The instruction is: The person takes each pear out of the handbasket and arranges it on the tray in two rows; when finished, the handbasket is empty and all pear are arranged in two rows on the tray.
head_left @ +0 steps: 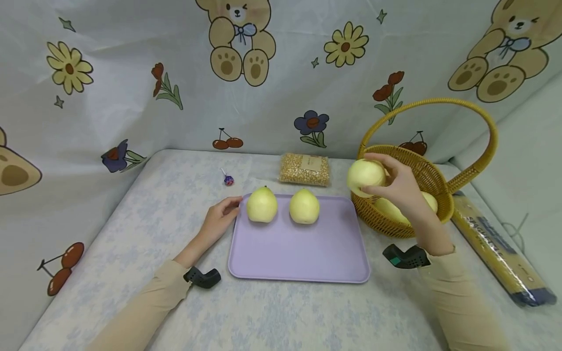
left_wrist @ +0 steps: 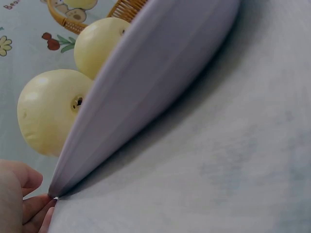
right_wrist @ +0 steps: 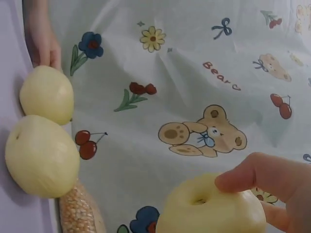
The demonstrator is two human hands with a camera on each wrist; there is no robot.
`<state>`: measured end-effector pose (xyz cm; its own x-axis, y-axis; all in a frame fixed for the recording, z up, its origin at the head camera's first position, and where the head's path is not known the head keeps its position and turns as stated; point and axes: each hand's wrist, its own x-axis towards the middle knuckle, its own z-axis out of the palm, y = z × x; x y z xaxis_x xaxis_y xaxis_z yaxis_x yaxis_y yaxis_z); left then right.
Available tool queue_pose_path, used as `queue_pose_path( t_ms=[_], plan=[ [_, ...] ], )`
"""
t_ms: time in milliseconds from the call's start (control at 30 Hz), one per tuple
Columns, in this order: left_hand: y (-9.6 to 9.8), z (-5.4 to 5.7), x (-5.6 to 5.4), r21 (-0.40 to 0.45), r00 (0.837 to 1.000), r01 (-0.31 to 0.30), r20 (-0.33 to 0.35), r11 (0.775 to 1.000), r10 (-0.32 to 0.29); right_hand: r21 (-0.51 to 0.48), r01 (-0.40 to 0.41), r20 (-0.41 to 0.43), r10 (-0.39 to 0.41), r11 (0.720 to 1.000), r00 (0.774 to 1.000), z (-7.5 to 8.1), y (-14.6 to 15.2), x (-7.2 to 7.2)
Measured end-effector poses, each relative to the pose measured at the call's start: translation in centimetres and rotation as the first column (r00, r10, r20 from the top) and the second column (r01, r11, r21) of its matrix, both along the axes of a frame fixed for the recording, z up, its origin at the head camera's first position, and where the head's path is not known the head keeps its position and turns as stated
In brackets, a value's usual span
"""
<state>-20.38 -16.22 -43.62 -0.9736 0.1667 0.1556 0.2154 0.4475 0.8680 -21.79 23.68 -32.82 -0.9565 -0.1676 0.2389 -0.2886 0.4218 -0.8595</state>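
Note:
My right hand (head_left: 397, 183) holds a pale yellow pear (head_left: 363, 176) over the left side of the wicker basket (head_left: 432, 175), thumb and fingers on its sides. In the right wrist view this pear (right_wrist: 209, 213) shows a hollow at one end. More yellow fruit (head_left: 392, 210) lies inside the basket, partly hidden by my right arm. Two pears, a left one (head_left: 261, 205) and a right one (head_left: 304, 207), stand side by side along the far part of the lilac tray (head_left: 298, 253). My left hand (head_left: 219, 217) touches the tray's far left corner with its fingertips.
Behind the tray lies a clear bag of corn kernels (head_left: 304, 169). A small wrapped lollipop (head_left: 228, 179) lies farther left. A long spaghetti packet (head_left: 500, 248) lies right of the basket, whose tall handle (head_left: 487, 122) arches above it. A patterned cloth hangs behind the table.

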Motion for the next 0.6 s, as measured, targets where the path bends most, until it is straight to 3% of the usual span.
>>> queue_pose_path(
  t_ms=[133, 333, 600],
  plan=[
    [-0.1, 0.0, 0.0, 0.005, 1.000, -0.001, -0.001, 1.000, 0.001, 0.081, -0.125, 0.026, 0.123, 0.989, 0.992, -1.2, -1.1, -0.3],
    [-0.1, -0.2, -0.1, -0.005, 1.000, -0.001, -0.004, 1.000, 0.001, 0.191, -0.278, 0.084, 0.267, 0.941, 0.960, -3.7, -2.2, -1.2],
    [-0.8, -3.3, -1.7, 0.016, 1.000, -0.010, -0.003, 1.000, 0.010, 0.296, -0.352, 0.097, 0.339, 0.888, 0.936, -6.0, -2.9, -1.7]
  ],
)
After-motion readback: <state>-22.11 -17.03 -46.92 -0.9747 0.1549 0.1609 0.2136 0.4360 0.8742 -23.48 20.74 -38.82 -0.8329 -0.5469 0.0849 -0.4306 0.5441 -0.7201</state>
